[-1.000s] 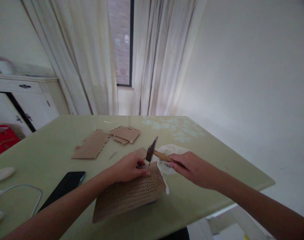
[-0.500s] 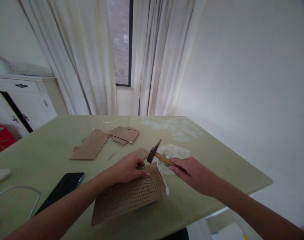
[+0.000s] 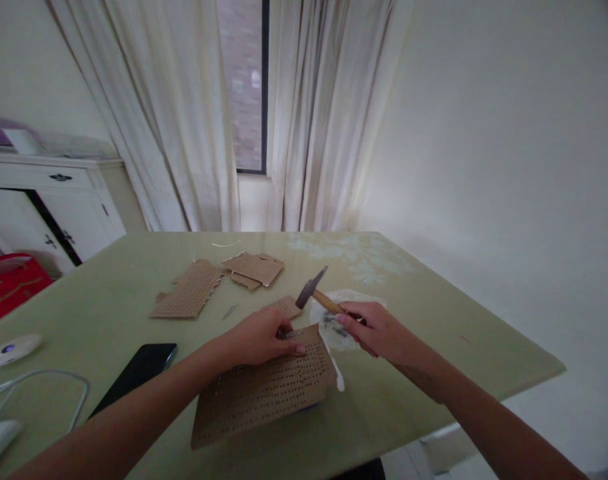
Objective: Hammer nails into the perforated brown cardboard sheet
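Observation:
My right hand is wrapped round the wooden handle of a hammer. The dark metal hammer head is raised in the air, up and to the right of my left hand. My left hand lies at the far edge of a brown cardboard piece punched with rows of small holes. Its thumb rests on top of the cardboard and the other fingers curl at the edge; whether they also pinch something small is hidden. The cardboard is tilted, with something dark partly visible under it. A smaller perforated piece lies just beyond.
A clear plastic bag with small dark items lies under the hammer. More perforated cardboard and a stack of pieces lie farther back. Left are a black phone, a white device and a cable. A thin metal piece lies mid-table.
The hammer has risen slightly, lifted by my right hand. My left hand stays on the cardboard. The whole view has shifted a little to the left.

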The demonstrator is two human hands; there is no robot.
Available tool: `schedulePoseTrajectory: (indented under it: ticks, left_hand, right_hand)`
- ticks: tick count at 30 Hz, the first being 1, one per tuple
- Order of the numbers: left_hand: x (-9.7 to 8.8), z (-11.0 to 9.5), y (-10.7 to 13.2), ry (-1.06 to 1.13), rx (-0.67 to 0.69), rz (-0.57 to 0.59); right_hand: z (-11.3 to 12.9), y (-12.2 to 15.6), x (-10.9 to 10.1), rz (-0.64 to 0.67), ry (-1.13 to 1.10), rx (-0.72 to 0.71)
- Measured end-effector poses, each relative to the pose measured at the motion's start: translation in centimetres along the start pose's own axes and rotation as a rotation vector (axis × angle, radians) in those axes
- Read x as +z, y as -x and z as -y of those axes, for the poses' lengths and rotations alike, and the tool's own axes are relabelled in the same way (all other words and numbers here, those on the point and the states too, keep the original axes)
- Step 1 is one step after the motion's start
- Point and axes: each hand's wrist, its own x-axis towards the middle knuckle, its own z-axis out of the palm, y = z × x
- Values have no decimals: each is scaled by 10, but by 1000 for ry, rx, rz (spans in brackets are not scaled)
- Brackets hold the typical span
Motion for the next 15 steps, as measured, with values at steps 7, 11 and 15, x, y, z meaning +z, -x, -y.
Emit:
schedulePoseTrajectory:
  ticks: [7, 11, 15]
  left_hand:
    - [-40, 62, -10, -168, -195, -144]
    - [-56, 113, -4, -319, -435, -160]
    - [-47, 139, 1, -346, -575, -81]
  right_hand:
    - [-44, -42, 32, -245, -532, 110]
    - [-65, -47, 51, -311, -732, 138]
    - [-76, -41, 55, -322, -850, 155]
